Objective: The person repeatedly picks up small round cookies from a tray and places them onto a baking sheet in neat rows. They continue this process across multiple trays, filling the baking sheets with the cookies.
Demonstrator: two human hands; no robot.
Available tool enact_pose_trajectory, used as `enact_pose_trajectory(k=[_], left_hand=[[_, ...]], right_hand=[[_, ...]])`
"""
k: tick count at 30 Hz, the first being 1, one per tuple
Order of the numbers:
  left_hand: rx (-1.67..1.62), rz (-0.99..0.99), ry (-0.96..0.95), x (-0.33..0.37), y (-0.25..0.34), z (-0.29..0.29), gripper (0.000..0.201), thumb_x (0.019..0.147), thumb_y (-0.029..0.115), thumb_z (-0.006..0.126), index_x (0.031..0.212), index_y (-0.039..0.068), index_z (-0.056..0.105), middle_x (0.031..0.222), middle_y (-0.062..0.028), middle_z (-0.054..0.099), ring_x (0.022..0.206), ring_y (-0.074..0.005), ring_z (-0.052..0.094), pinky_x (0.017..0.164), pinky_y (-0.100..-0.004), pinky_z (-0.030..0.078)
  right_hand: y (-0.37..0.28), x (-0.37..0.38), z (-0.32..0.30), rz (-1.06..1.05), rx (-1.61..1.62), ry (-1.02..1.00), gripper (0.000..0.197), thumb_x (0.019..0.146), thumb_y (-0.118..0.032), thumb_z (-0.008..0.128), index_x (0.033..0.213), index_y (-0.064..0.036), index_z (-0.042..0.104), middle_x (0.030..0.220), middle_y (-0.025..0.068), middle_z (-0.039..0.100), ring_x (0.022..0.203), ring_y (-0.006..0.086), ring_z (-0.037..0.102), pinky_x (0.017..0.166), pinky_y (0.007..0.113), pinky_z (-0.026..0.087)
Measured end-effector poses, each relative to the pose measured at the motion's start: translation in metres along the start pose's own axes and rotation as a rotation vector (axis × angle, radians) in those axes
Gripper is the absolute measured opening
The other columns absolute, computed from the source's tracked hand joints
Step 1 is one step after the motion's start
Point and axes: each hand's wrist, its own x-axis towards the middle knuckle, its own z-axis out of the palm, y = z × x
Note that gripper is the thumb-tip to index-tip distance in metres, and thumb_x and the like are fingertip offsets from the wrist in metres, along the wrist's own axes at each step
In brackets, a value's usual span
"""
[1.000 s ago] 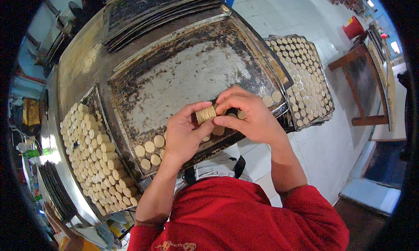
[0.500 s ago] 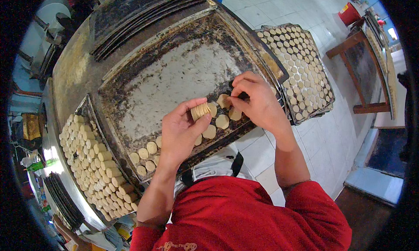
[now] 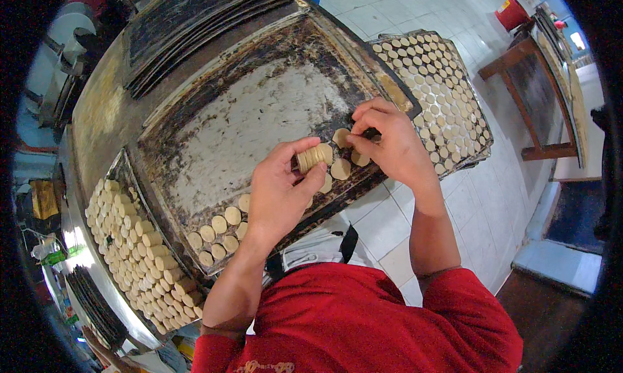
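My left hand (image 3: 283,188) is closed around a short stack of thin, round, pale dough discs (image 3: 315,157), held over the near part of a dark, worn baking tray (image 3: 253,113). To its right, my right hand (image 3: 396,142) pinches the edge of a single dough disc (image 3: 341,138) at the tray's surface, between thumb and fingers. Along the tray's near edge lie rows of flat discs (image 3: 232,215), partly hidden by my left hand and forearm. Some of them show beneath and between my hands, such as a larger disc (image 3: 341,169).
Left of the tray, many thick dough cylinders (image 3: 152,253) sit packed together. A tray full of spaced discs (image 3: 448,100) stands at right, beyond the table edge. Dark trays (image 3: 201,32) are stacked at the far side. A wooden table (image 3: 538,100) and red bucket (image 3: 512,13) are farther right.
Both hands have moved slightly right along the tray. The left still holds its stack, whose discs now lean more fanned out; the right stays pinched at a disc. The view has shifted a little.
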Motion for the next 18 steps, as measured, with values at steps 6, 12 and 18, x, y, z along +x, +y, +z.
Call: enact_pose_trajectory(k=[6, 12, 18], left_hand=[[-0.167, 0.017, -0.059, 0.007, -0.002, 0.010, 0.039, 0.094, -0.002, 0.069, 0.132, -0.004, 0.060, 0.113, -0.0081, 0.067, 0.099, -0.0113, 0.065, 0.085, -0.0255, 0.055], [-0.028, 0.014, -0.085, 0.018, -0.003, 0.023, 0.036, 0.092, 0.000, 0.071, 0.127, -0.001, 0.064, 0.111, -0.0078, 0.066, 0.099, -0.0126, 0.066, 0.084, -0.0269, 0.056], [0.134, 0.056, -0.082, 0.017, -0.003, 0.025, 0.038, 0.094, -0.002, 0.068, 0.132, -0.001, 0.063, 0.113, -0.0073, 0.069, 0.099, -0.0118, 0.066, 0.087, -0.0268, 0.056]], right_hand=[[-0.018, -0.002, 0.003, -0.067, 0.391, -0.034, 0.012, 0.085, -0.008, 0.078, 0.089, -0.0003, 0.070, 0.105, 0.0109, 0.068, 0.098, 0.0241, 0.066, 0.085, 0.035, 0.052], [0.009, -0.004, -0.014, 0.055, -0.003, 0.074, 0.014, 0.077, 0.001, 0.075, 0.089, 0.0022, 0.068, 0.104, 0.0158, 0.068, 0.100, 0.0326, 0.067, 0.086, 0.039, 0.053], [0.018, -0.006, -0.013, 0.131, -0.034, 0.119, 0.015, 0.078, 0.000, 0.078, 0.089, 0.0017, 0.069, 0.105, 0.0135, 0.068, 0.100, 0.0308, 0.067, 0.086, 0.038, 0.054]])
